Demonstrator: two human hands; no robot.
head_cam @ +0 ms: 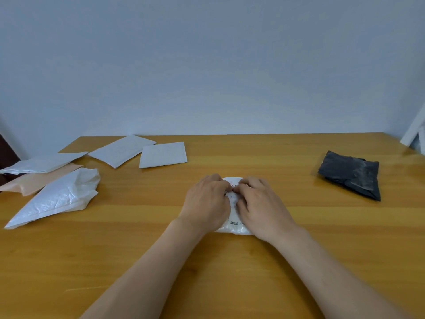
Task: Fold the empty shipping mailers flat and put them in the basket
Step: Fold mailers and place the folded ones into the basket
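A small white mailer [234,226] with printed text lies on the wooden table [230,261] at the centre, mostly covered by my hands. My left hand [207,199] lies on its left half and my right hand [259,203] on its right half. The fingers of both hands are bent and their tips meet over the mailer's far part, pinching it there. A folded black mailer [349,173] lies flat at the right. No basket is in view.
Several unfolded mailers lie at the left: a crumpled white one [57,199], a peach one [34,180], a glossy white one [43,163] and two flat white ones [122,150] [163,154] near the back edge. A white object [414,132] leans at the far right corner.
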